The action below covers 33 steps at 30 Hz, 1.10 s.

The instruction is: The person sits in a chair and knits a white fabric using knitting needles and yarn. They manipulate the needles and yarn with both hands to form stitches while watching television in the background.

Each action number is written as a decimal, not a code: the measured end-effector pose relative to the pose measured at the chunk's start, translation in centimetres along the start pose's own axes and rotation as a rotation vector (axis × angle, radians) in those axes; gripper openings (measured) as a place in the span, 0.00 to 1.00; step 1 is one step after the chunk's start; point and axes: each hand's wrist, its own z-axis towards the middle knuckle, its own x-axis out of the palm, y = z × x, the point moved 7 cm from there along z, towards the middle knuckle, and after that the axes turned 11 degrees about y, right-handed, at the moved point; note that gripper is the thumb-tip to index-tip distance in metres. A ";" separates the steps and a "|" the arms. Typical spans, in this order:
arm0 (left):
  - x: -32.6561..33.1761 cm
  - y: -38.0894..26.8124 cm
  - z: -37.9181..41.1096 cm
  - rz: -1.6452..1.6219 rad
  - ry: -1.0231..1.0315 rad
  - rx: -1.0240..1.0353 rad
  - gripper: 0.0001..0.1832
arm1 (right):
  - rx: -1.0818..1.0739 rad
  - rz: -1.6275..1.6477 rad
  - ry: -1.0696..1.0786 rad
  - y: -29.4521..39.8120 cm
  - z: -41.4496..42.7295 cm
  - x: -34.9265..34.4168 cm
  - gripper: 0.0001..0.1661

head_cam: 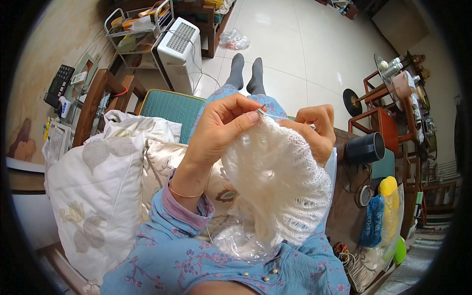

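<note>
A round white knitted piece (302, 184) hangs between my hands above my lap. My left hand (225, 127) pinches its top edge and the knitting needles (261, 109) there between thumb and fingers. Close by on the right, my right hand (313, 129) is curled at the upper edge of the knitting, with white yarn (274, 117) stretched between the two hands. Its fingertips are partly hidden behind the fabric. A clear plastic bag (239, 241) with white yarn inside lies on my lap, under the knitting.
A white floral quilt (96, 206) and a patterned cushion (158, 155) lie to the left on the green seat (169, 108). A dark bin or cup (365, 148) stands on the brown surface (341, 191) at right, near a yellow cushion (387, 186). A white appliance (180, 51) stands ahead.
</note>
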 end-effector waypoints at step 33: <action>0.0 0.5 0.0 0.155 0.071 -0.041 0.07 | -0.075 -0.005 -0.014 0.2 0.3 0.8 0.14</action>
